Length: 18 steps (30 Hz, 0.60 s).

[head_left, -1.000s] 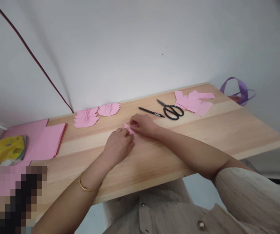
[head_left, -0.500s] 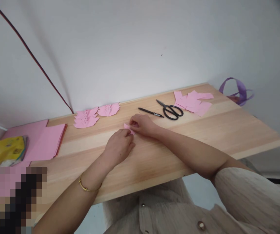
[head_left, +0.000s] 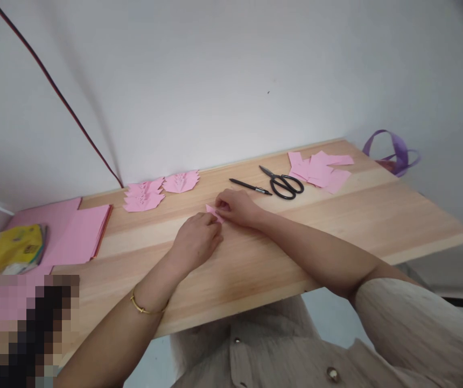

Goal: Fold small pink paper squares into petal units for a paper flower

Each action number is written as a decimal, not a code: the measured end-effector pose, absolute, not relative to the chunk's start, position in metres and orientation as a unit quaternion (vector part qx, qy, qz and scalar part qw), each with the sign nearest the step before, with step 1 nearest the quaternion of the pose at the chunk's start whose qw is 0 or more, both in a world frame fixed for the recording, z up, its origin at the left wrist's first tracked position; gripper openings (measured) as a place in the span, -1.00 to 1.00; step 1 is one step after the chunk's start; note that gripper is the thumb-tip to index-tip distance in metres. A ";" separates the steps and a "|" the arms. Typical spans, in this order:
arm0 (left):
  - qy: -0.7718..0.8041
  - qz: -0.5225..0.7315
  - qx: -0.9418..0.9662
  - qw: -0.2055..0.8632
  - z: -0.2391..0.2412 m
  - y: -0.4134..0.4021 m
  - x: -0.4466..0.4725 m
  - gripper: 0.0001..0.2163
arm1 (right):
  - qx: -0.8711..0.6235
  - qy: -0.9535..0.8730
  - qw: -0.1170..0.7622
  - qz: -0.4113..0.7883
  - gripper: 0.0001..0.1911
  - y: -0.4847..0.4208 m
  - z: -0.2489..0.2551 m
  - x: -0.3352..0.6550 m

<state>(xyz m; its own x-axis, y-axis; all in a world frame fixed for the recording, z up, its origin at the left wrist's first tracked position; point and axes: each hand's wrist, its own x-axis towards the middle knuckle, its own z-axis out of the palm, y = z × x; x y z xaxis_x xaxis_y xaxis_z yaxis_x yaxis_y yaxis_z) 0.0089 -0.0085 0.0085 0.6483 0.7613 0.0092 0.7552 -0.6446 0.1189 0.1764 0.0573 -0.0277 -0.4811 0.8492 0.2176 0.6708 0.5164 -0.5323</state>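
A small piece of pink paper [head_left: 211, 209] lies at the middle of the wooden table, mostly covered by my fingers. My left hand [head_left: 199, 237] is closed on its near left side, fingers curled and pressed to it. My right hand [head_left: 237, 207] pinches its right side with thumb and bent fingers. Only a pointed corner and a sliver of the paper show between the hands. Just beyond my right hand lie a black pen [head_left: 250, 186] and black-handled scissors [head_left: 283, 183].
Several folded pink paper pieces with jagged edges [head_left: 143, 195] lie near the wall. Loose pink strips [head_left: 320, 170] are piled at the back right. Stacked pink sheets [head_left: 88, 231] and a yellow packet [head_left: 15, 248] lie at left. A purple ribbon [head_left: 399, 151] hangs past the table's right end.
The view has shifted very slightly. Both hands stay in the same place on the pink paper, with no clear movement of the fingers.
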 end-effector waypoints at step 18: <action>0.443 0.011 0.894 0.064 0.009 -0.012 0.008 -0.76 | -0.452 -0.836 0.235 0.202 -0.89 0.057 -0.028 0.177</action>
<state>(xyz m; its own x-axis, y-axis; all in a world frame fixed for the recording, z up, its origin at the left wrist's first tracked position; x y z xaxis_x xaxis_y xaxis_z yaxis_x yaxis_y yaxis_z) 0.0082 -0.0116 0.0086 0.6076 0.7934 -0.0365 0.7906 -0.5997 0.1237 0.1769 0.0572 -0.0279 -0.4804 0.8515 0.2102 0.6619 0.5092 -0.5501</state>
